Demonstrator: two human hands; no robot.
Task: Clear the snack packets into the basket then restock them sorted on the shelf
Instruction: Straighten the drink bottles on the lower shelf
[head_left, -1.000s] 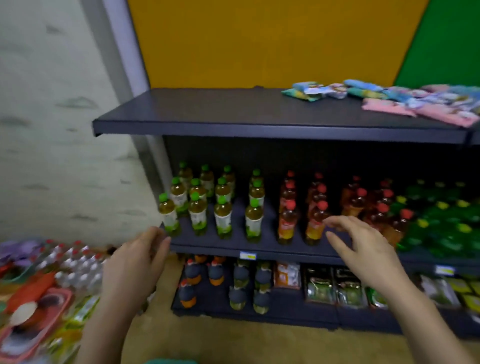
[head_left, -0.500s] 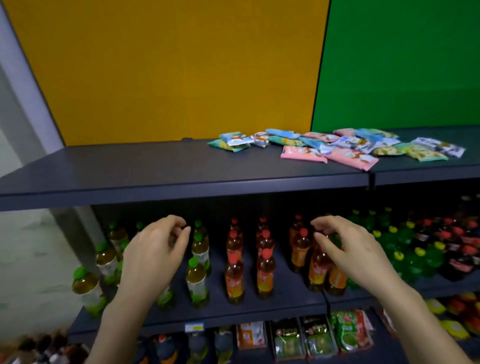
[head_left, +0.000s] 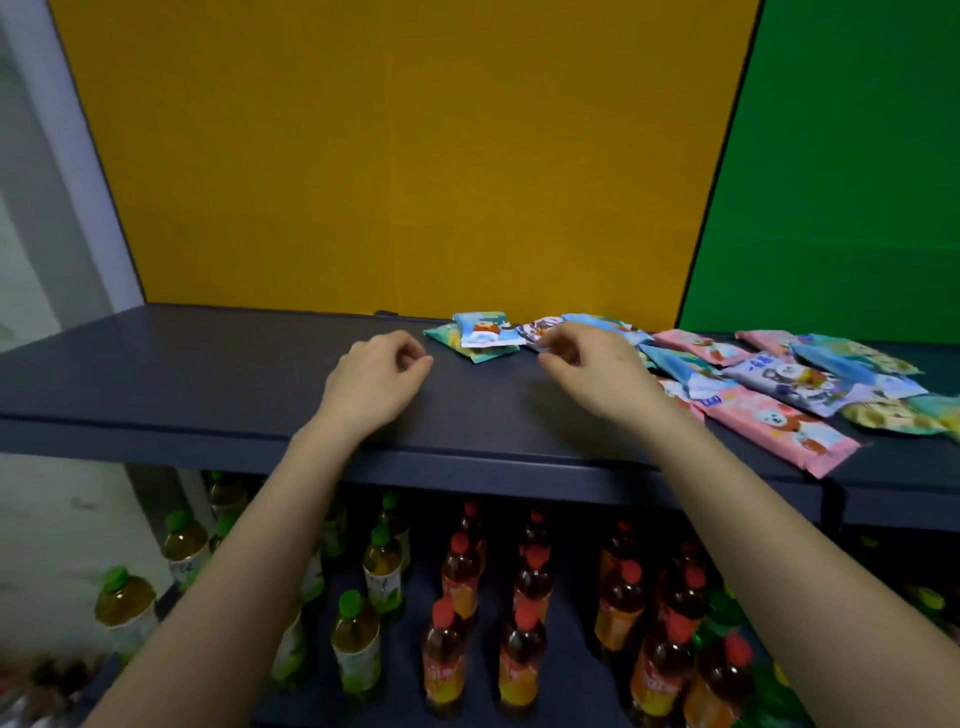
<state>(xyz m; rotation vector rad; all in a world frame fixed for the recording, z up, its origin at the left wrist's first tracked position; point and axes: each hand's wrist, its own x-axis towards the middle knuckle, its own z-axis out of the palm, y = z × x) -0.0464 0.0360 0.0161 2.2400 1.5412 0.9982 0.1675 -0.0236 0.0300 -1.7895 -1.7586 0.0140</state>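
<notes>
Both hands rose from the bottles: left hand (head_left: 374, 382) and right hand (head_left: 597, 371), loosely curled, hold nothing. Snack packets (head_left: 727, 379) lie on the top shelf (head_left: 208, 374); probably light, crinkly, pinch 1 edge.

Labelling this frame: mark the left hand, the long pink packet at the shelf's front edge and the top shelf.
left hand (head_left: 374, 382), head view, back of the hand.
long pink packet (head_left: 779, 428), head view, middle of its face.
top shelf (head_left: 182, 374), head view, bare left surface.
</notes>
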